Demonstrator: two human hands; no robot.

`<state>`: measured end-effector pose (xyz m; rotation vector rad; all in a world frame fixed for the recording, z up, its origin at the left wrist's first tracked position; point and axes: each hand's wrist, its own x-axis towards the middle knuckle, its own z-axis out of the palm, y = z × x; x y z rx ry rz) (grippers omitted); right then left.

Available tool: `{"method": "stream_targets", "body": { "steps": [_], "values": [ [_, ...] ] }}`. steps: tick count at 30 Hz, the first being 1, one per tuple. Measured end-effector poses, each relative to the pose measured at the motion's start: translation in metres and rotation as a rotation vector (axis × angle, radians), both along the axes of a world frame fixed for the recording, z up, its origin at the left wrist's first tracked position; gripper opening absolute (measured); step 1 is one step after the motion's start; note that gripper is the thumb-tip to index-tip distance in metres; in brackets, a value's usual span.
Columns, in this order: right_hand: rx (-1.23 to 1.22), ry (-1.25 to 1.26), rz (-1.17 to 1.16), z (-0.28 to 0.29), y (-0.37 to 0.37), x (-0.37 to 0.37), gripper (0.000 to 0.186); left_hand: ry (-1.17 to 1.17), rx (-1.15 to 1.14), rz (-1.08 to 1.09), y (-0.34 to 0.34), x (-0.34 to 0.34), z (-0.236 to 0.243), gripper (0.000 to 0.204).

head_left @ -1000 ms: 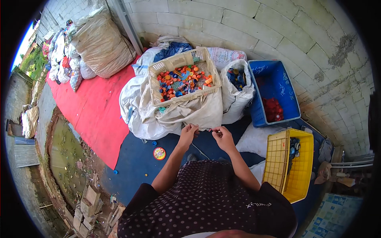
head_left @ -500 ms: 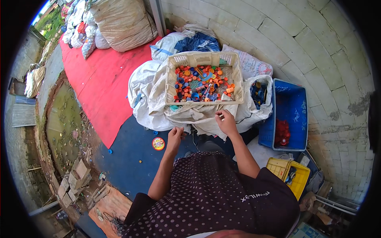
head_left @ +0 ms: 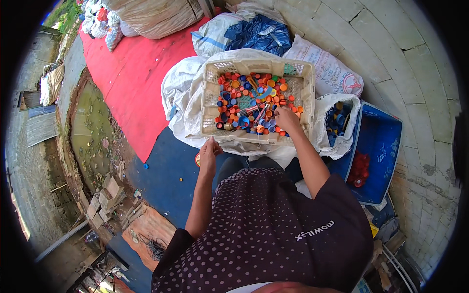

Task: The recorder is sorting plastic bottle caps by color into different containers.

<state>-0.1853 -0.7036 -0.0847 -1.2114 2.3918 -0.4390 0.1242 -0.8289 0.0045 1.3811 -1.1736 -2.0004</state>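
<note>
A cream plastic crate (head_left: 210, 97) rests on white woven sacks (head_left: 176, 90), holding several loose bottle caps (head_left: 234, 84) in red, orange, blue and other colours, plus a few longer bits. My right hand (head_left: 286, 118) is inside the crate's right half among the caps, fingers curled down; whatever they grip is hidden. My left hand (head_left: 209, 151) is just below the crate's near left corner, beside the rim, its fingers curled; I cannot make out anything in them.
An open sack of dark caps (head_left: 336, 122) and a blue bin with red caps (head_left: 383, 163) stand at the right beside a block wall (head_left: 405, 63). Stuffed sacks (head_left: 151, 17) lie on a red sheet (head_left: 122, 83). Muddy water (head_left: 90, 132) and broken blocks (head_left: 105, 200) are at the left.
My right hand has moved up from the sacks into the crate. My left hand has risen leftward toward the crate's corner. The view has shifted, leaving the yellow crate mostly hidden.
</note>
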Motion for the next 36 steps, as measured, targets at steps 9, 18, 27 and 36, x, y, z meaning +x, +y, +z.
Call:
{"method": "stream_targets", "body": {
  "steps": [9,18,27,36],
  "values": [
    [0.36,0.066,0.006,-0.052,-0.023,0.019,0.03,0.055,0.12,-0.153,-0.045,-0.039,-0.004,0.034],
    [-0.197,-0.321,-0.562,0.014,-0.02,0.033,0.042,0.138,0.179,-0.542,-0.138,-0.082,-0.02,0.027],
    [-0.599,-0.411,-0.405,0.149,-0.074,0.076,0.038,0.251,0.076,-0.965,-0.131,-0.129,0.027,0.046],
    [-0.498,-0.205,0.04,0.175,-0.075,0.061,0.038,0.271,0.015,-0.858,-0.109,-0.121,0.029,0.034]
  ]
}}
